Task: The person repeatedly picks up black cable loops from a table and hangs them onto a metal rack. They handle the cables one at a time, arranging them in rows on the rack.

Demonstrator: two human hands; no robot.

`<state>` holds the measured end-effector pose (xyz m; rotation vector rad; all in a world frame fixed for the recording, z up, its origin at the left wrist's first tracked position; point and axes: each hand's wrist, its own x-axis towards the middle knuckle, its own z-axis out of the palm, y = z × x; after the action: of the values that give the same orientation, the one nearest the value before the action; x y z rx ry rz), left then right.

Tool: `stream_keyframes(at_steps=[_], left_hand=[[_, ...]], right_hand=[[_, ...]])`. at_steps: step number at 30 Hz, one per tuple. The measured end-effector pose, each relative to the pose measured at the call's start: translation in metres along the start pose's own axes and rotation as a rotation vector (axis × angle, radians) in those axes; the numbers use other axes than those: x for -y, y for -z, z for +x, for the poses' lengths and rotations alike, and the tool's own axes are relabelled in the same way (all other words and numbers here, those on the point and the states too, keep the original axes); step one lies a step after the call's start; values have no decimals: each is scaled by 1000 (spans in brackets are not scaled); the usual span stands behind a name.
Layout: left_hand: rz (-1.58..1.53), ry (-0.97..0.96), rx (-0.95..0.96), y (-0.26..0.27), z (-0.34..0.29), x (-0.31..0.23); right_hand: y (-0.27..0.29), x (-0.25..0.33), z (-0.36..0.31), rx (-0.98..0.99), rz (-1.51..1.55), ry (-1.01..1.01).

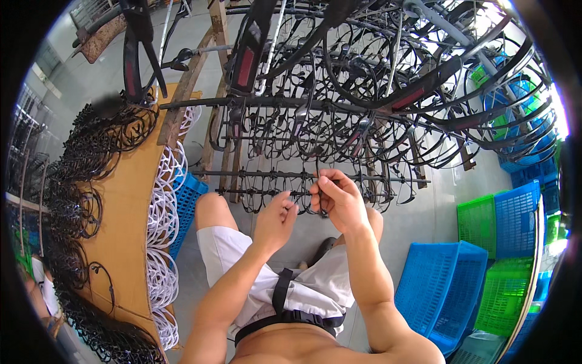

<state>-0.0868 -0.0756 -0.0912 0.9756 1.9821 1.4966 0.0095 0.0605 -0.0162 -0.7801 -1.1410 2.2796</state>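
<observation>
Raised over my right knee, my right hand (343,205) is closed, its thumb and fingers pinching a thin black looped piece (317,165). Part of that piece is covered by the fingers, and its kind is not clear. To the left, apart from it, my left hand (276,223) is loosely curled with its fingers somewhat apart and nothing visible in them. Just beyond both hands stands a rack with dark horizontal bars (260,175), from which many similar black looped pieces (301,115) hang in rows.
A brown tabletop (121,221) at left bears heaped black looped pieces (79,203); white loops (162,221) hang along its edge. A blue basket (187,203) stands beside it. Blue crates (427,285) and green crates (476,221) are stacked right. Large black curved parts (248,54) hang overhead.
</observation>
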Motion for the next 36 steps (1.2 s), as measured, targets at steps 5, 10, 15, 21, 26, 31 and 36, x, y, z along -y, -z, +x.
stream_keyframes(at_steps=[5,10,15,21,26,31,36], left_hand=[[155,-96,-46,-28,18,-10],[161,-76,-84,-30,17,1],[133,-102,-84,-33,11,6],[130,-80,-82,-32,12,9],[125,-52,-68,-31,11,6],[126,-66,-73,-30,13,4],[179,-187,-131,-32,17,10]], right_hand=[[21,-12,58,-108,-88,-64],[41,-26,72,-167,-80,-38],[43,-32,63,-239,-33,22],[47,-32,65,-244,-19,45],[50,-33,69,-220,7,76],[47,-33,60,-215,-26,127],[44,-20,31,-189,-213,73]])
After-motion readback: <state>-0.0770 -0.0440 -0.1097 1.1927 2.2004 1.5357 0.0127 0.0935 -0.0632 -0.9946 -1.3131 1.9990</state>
